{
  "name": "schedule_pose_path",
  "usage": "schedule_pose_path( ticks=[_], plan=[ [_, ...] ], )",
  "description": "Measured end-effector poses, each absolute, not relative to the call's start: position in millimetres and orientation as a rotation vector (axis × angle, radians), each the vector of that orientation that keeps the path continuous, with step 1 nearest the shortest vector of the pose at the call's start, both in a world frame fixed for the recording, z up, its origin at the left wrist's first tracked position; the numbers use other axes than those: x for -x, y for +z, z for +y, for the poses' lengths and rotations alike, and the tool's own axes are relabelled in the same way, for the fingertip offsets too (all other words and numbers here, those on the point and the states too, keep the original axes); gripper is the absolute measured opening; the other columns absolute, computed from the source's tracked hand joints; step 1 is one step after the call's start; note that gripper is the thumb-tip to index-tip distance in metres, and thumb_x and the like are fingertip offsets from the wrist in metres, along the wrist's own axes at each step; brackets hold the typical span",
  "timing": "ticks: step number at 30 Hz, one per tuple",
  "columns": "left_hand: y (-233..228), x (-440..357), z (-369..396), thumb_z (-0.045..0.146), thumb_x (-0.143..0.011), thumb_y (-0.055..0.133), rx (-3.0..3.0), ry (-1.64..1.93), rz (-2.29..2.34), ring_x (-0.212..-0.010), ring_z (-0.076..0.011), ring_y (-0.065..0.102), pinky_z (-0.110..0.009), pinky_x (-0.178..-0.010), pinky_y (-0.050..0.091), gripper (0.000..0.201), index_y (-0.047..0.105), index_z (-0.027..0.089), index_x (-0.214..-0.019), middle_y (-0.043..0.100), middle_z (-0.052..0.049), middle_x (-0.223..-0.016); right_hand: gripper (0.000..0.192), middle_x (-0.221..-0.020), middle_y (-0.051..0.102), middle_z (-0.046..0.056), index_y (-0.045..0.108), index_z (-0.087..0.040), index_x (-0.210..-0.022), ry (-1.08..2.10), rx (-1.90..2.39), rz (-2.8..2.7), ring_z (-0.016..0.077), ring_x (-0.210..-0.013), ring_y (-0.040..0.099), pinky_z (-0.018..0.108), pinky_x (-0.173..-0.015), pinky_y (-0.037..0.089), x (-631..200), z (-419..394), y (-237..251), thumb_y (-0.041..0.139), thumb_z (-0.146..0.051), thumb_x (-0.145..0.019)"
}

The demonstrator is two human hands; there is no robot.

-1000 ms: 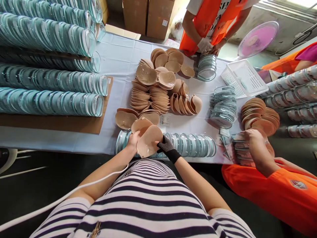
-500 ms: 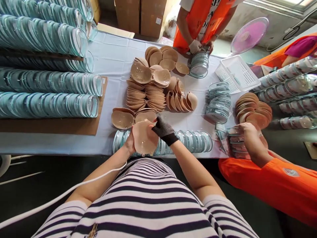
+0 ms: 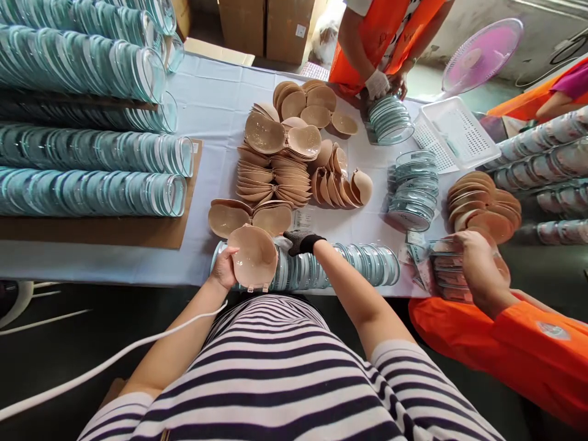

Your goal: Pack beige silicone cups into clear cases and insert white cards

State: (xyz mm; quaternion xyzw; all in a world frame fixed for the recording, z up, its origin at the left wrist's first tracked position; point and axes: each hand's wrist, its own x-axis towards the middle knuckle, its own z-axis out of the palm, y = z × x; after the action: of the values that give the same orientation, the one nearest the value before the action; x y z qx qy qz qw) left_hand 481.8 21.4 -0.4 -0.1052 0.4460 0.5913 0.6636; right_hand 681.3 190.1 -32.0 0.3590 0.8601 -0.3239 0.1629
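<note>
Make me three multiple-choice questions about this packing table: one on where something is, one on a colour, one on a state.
1. Where does the white basket sit?
A. far right of the table
B. on the cardboard sheet
C. on the floor

2. What colour is the glove on the right hand?
A. orange
B. black
C. white

3. How is the beige cup held?
A. lying loose on the table
B. gripped by the left hand
C. pinched by both hands

Answers: 1 A, it lies beside the fan; 2 B, dark knit shows; 3 B, only left fingers wrap its edge.

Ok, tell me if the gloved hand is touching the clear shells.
Touching. The head view shows the right hand resting on the row of clear shells, no gap visible.
</note>
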Motion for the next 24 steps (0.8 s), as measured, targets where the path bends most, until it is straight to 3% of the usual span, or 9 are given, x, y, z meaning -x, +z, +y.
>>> schedule_pose_path(
  ticks=[3,7,9,12,14,17,20,22,24],
  plan=[
    [-1,-482,20,0.013,-0.058,0.062,0.277,1.302,1.063,-0.098,-0.032,0.069,-0.048,-0.092,0.053,0.05,0.065,0.014,-0.108,0.074,-0.008,-0.085,0.031,-0.103,0.073,0.011,0.072,-0.016,-0.108,-0.886,-1.124,2.363,0.0215,-0.093,0.068,0.03,-0.082,0.048,-672,187,-31,0.06,-0.016,-0.08],
    [-3,-483,21,0.008,-0.055,0.061,0.336,1.318,1.12,-0.096,-0.031,0.069,-0.048,-0.093,0.053,0.048,0.065,0.015,-0.102,0.073,-0.007,-0.08,0.024,-0.102,0.072,0.013,0.071,-0.015,-0.099,-0.89,-1.41,2.452,0.0231,-0.095,0.067,0.035,-0.086,0.05,-662,199,-1,0.05,-0.02,-0.088],
    [-5,-484,23,0.006,-0.055,0.058,0.367,1.326,1.151,-0.095,-0.0295,0.069,-0.047,-0.093,0.053,0.048,0.064,0.017,-0.101,0.073,-0.005,-0.079,0.023,-0.1,0.072,0.01,0.068,-0.016,-0.1,-1.21,-1.64,2.566,0.022,-0.092,0.066,0.035,-0.084,0.052,-657,202,28,0.051,-0.027,-0.089],
    [-4,-485,31,0.006,-0.056,0.057,0.338,1.334,1.125,-0.095,-0.0279,0.069,-0.048,-0.092,0.053,0.052,0.063,0.019,-0.105,0.074,-0.004,-0.088,0.037,-0.106,0.07,0.008,0.063,-0.016,-0.114,-1.998,-1.667,2.581,0.0201,-0.094,0.066,0.035,-0.083,0.055,-648,188,72,0.044,-0.039,-0.092],
    [1,-487,37,0.012,-0.061,0.062,0.249,1.382,1.013,-0.1,-0.0283,0.068,-0.048,-0.093,0.052,0.05,0.063,0.019,-0.111,0.073,-0.006,-0.101,0.043,-0.111,0.069,0.007,0.061,-0.017,-0.122,-2.181,-1.572,2.537,0.0207,-0.101,0.065,0.036,-0.087,0.054,-642,166,87,0.044,-0.043,-0.092],
    [13,-493,42,0.045,-0.072,0.07,0.11,1.434,0.804,-0.113,-0.0316,0.062,-0.047,-0.094,0.051,0.056,0.061,0.019,-0.12,0.069,-0.011,-0.118,0.044,-0.125,0.064,0.01,0.062,-0.018,-0.123,-1.829,-1.815,2.637,0.0236,-0.117,0.059,0.039,-0.099,0.049,-638,129,79,0.052,-0.041,-0.087],
    [21,-502,40,0.075,-0.068,0.063,0.028,1.418,0.751,-0.118,-0.0332,0.059,-0.044,-0.092,0.052,0.076,0.061,0.02,-0.122,0.066,-0.012,-0.122,0.041,-0.138,0.054,0.015,0.064,-0.014,-0.119,-1.341,-2.186,2.627,0.0244,-0.128,0.051,0.038,-0.108,0.042,-642,99,52,0.052,-0.036,-0.087],
    [20,-512,38,0.075,-0.069,0.063,-0.012,1.383,0.758,-0.119,-0.032,0.059,-0.041,-0.092,0.052,0.074,0.063,0.02,-0.118,0.067,-0.011,-0.122,0.037,-0.141,0.051,0.018,0.066,-0.011,-0.112,-1.167,-2.361,2.495,0.0243,-0.129,0.049,0.036,-0.109,0.041,-648,83,37,0.048,-0.033,-0.089],
    [14,-523,38,0.061,-0.072,0.07,-0.003,1.321,0.823,-0.116,-0.03,0.061,-0.038,-0.092,0.053,0.058,0.065,0.019,-0.112,0.069,-0.011,-0.117,0.035,-0.144,0.048,0.019,0.067,-0.011,-0.108,-1.057,-2.472,2.396,0.0255,-0.13,0.048,0.037,-0.111,0.039,-656,69,29,0.049,-0.033,-0.089]
  ],
)
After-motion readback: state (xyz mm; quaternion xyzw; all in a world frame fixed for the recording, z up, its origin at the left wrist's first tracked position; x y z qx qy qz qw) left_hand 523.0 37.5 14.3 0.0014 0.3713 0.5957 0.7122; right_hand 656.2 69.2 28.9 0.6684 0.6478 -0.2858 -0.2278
